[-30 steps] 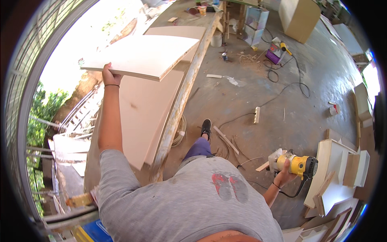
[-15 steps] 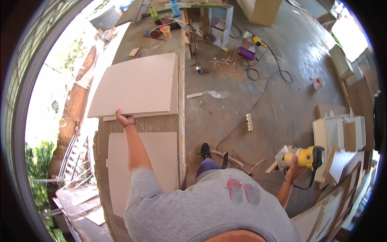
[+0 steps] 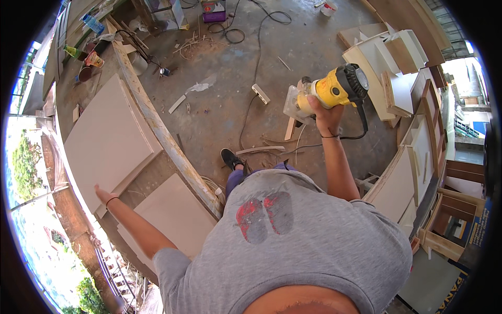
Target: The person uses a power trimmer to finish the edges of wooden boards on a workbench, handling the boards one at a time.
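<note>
My right hand (image 3: 325, 111) grips a yellow and black hand router (image 3: 334, 90) with a clear base, raised over the concrete floor, its black cord hanging to the right. My left hand (image 3: 104, 195) reaches out to the left with fingers apart and rests at the near edge of a large pale board (image 3: 107, 138) lying flat on a workbench. A second pale board (image 3: 172, 217) lies on the bench closer to me. My foot in a black shoe (image 3: 230, 158) stands on the floor.
A long worn wooden beam (image 3: 162, 133) edges the bench. Cut white panels (image 3: 400, 73) and wooden frames (image 3: 444, 220) are stacked at the right. Cables (image 3: 256, 57), wood scraps and cups and bottles (image 3: 86, 55) lie around the floor and bench end.
The large board went from held up in my left hand to lying flat on the bench, and that hand has let go of it. The router rose from low at my side to chest height.
</note>
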The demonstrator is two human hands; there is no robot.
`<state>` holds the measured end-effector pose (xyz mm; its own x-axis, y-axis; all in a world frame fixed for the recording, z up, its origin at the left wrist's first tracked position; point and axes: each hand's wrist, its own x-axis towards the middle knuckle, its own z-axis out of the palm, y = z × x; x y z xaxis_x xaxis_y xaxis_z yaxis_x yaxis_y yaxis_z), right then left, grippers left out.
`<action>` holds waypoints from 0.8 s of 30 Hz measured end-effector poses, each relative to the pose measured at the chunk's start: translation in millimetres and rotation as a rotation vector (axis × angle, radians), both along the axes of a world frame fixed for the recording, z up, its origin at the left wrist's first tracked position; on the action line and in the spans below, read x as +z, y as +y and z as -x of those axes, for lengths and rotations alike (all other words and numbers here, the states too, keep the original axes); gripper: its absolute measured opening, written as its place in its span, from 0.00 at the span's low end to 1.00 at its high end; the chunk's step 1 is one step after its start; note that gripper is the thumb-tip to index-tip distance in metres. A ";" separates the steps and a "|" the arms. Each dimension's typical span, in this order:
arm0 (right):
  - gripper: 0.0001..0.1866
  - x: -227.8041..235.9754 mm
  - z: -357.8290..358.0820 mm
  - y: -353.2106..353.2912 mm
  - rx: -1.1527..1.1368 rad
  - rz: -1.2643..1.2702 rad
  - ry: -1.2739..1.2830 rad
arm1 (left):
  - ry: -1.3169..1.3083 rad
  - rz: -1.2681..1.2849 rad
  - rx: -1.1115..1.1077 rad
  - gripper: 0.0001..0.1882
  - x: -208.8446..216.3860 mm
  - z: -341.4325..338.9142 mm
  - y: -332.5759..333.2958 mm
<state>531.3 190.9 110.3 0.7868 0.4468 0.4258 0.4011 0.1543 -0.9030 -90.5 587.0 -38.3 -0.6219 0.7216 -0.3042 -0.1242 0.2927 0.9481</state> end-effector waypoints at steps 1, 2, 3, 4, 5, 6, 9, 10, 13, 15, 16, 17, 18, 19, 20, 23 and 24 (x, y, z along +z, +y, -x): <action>0.27 1.1 0.5 1.6 -0.001 -0.010 0.001 | -0.046 -0.041 -0.068 0.27 10.8 -7.6 -4.4; 0.27 0.5 1.0 1.1 -0.003 -0.010 -0.002 | -0.096 -0.072 -0.136 0.29 41.9 -36.8 -21.7; 0.28 1.2 2.2 2.7 -0.009 0.001 -0.019 | -0.135 -0.120 -0.180 0.30 67.3 -49.9 -36.8; 0.28 1.3 6.9 1.8 0.006 0.007 -0.031 | -0.041 -0.169 -0.233 0.30 67.2 -42.8 -50.0; 0.28 -3.4 12.4 3.5 0.042 0.005 -0.028 | 0.074 -0.216 -0.265 0.31 65.5 -28.3 -66.7; 0.30 -4.6 13.6 -4.5 0.053 0.004 0.004 | 0.311 -0.245 -0.308 0.29 59.2 -31.1 -85.3; 0.35 -28.5 -3.8 -48.5 0.017 0.043 0.044 | 0.744 -0.186 -0.391 0.36 49.5 -84.7 -170.6; 0.35 -22.1 -2.7 -54.8 0.038 -0.001 0.076 | 0.926 -0.163 -0.424 0.39 46.2 -95.9 -198.3; 0.36 -37.8 -27.7 -88.9 0.076 -0.002 -0.052 | 1.163 0.051 -0.498 0.49 40.6 -131.2 -306.5; 0.37 -41.4 -25.8 -105.2 0.092 0.038 0.001 | 1.169 0.219 -0.495 0.51 27.0 -136.8 -383.7; 0.37 -44.5 -28.5 -112.8 0.091 0.050 0.021 | 1.167 0.297 -0.469 0.51 21.4 -141.3 -417.0; 0.38 -45.3 -29.8 -119.0 0.115 0.056 0.021 | 1.161 0.370 -0.444 0.51 21.1 -142.5 -441.7; 0.38 -48.2 -36.1 -126.9 0.135 0.068 0.016 | 1.153 0.447 -0.362 0.51 18.7 -144.3 -463.2; 0.38 -51.4 -42.4 -133.2 0.154 0.079 0.011 | 1.143 0.521 -0.280 0.51 17.8 -140.4 -482.9; 0.39 -54.9 -48.9 -140.2 0.176 0.083 0.032 | 1.130 0.604 -0.201 0.51 18.3 -133.8 -504.7; 0.41 -67.7 -64.0 -182.1 0.225 0.114 0.096 | 0.867 0.794 0.268 0.52 -12.5 -86.0 -584.2; 0.41 -65.1 -59.4 -192.6 0.210 0.104 0.115 | 0.770 0.797 0.317 0.51 -4.9 -77.7 -595.3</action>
